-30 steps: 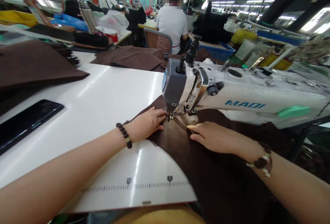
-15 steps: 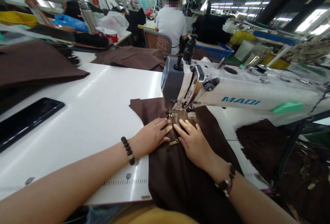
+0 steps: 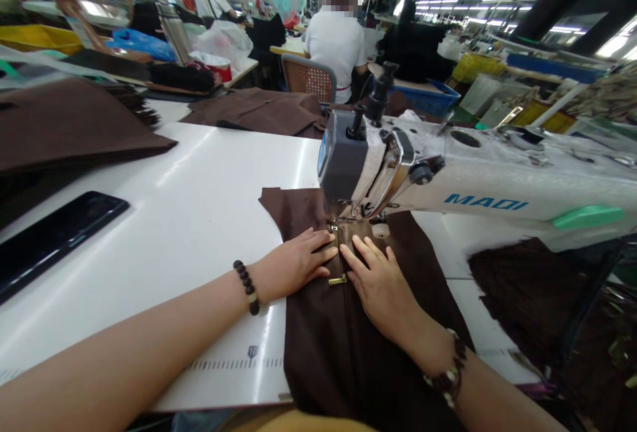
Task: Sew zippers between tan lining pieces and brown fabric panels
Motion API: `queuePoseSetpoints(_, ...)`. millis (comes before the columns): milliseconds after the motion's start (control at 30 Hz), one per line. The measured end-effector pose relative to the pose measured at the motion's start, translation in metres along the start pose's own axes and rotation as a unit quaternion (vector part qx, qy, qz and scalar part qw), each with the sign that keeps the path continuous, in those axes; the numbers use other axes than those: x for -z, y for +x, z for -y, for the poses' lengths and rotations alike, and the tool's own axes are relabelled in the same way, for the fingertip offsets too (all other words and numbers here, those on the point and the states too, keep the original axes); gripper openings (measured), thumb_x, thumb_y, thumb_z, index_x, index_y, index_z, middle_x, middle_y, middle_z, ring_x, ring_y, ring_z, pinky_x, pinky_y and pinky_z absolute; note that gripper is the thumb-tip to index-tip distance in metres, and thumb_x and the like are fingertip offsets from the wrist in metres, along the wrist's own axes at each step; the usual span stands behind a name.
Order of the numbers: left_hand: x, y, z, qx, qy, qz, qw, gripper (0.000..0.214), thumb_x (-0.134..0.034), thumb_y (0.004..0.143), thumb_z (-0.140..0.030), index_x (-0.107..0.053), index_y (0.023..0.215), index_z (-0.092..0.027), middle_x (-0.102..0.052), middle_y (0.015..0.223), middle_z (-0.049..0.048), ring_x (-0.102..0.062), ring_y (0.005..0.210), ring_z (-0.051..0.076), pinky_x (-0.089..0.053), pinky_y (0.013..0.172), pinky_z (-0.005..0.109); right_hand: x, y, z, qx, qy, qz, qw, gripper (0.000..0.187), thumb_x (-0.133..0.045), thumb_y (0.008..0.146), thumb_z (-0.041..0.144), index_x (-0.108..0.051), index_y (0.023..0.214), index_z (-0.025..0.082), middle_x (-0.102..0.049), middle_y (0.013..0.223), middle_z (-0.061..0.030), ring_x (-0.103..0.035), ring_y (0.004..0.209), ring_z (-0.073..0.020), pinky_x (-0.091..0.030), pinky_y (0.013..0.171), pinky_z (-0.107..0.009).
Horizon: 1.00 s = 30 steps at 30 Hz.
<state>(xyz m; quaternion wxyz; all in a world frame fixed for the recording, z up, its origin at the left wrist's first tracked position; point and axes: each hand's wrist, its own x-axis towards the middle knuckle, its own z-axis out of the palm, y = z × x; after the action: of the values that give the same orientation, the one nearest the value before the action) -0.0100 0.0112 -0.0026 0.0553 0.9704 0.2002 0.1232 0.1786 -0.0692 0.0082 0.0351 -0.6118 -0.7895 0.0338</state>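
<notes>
A dark brown fabric piece point(image 3: 318, 346) lies on the white table under the head of a sewing machine point(image 3: 478, 173). A zipper point(image 3: 342, 239) runs down its middle, with a brass-coloured zipper pull point(image 3: 337, 280) lying sideways near its lower end. My left hand point(image 3: 297, 261) rests flat on the fabric left of the zipper, its fingertips just short of the presser foot point(image 3: 336, 226). To the right of the zipper, my right hand point(image 3: 379, 286) presses down with fingers spread. Both hands are open, and neither grasps anything.
A black phone point(image 3: 64, 239) lies on the table at left, below a stack of brown fabric point(image 3: 74, 123). More brown pieces point(image 3: 259, 112) lie at the far edge, and a dark pile point(image 3: 532, 299) is at right. A person in white point(image 3: 334, 44) sits ahead.
The view has shifted slightly, so the machine appears a little further right. Both hands keep nearly the same places on the fabric beside the zipper.
</notes>
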Motion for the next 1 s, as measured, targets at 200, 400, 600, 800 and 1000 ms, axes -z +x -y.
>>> queuePoseSetpoints(200,0.001,0.004,0.004,-0.006,-0.008,0.016,1.000,0.034,-0.048,0.089,-0.029,-0.053,0.118,-0.011,-0.049,0.123,0.0153,-0.045,0.116,0.026,-0.036,0.102,0.043,0.011,0.005,-0.008,0.042,0.084,-0.016,0.995,0.042,-0.045,0.085,0.012,-0.050,0.125,0.024,-0.044,0.130,-0.0089,-0.038,0.119,-0.0247,-0.032,0.100,-0.047)
queuePoseSetpoints(400,0.028,-0.008,-0.021,0.024,-0.134,0.058,0.989,0.021,-0.046,0.090,-0.021,-0.064,0.099,-0.015,-0.058,0.112,0.0095,-0.057,0.102,0.020,-0.045,0.091,0.033,0.031,0.021,-0.018,0.130,0.256,0.069,0.955,0.037,-0.039,0.077,-0.001,-0.069,0.080,0.021,-0.048,0.121,-0.0061,-0.043,0.114,-0.0190,-0.032,0.100,-0.038)
queuePoseSetpoints(600,0.056,-0.058,-0.059,0.000,-0.217,0.140,0.966,0.050,-0.067,0.075,-0.040,-0.055,0.119,-0.020,-0.055,0.122,0.0079,-0.052,0.111,0.020,-0.043,0.095,0.028,0.028,-0.012,-0.019,0.053,0.343,-0.026,0.938,0.028,-0.035,0.073,-0.003,-0.052,0.060,0.015,-0.059,0.103,-0.0051,-0.055,0.095,-0.0140,-0.042,0.087,-0.028)
queuePoseSetpoints(800,0.025,-0.084,-0.093,-0.019,0.027,0.033,0.999,0.053,-0.044,0.085,-0.008,-0.034,0.136,-0.018,-0.052,0.123,0.0123,-0.047,0.114,0.025,-0.023,0.105,0.054,0.029,-0.103,0.002,0.142,0.299,0.093,0.939,0.060,-0.054,0.085,0.045,-0.033,0.134,0.019,-0.035,0.139,-0.0093,-0.026,0.131,-0.0202,-0.015,0.111,-0.043)
queuePoseSetpoints(1000,0.021,-0.069,-0.104,-0.065,0.018,-0.112,0.991,0.030,-0.037,0.090,-0.009,-0.050,0.116,-0.012,-0.062,0.099,0.0080,-0.055,0.093,0.018,-0.032,0.101,0.044,0.024,-0.134,0.014,0.185,0.173,0.124,0.960,0.098,-0.061,0.073,0.055,-0.008,0.143,0.011,-0.017,0.145,-0.0123,-0.009,0.135,-0.0258,-0.005,0.110,-0.051)
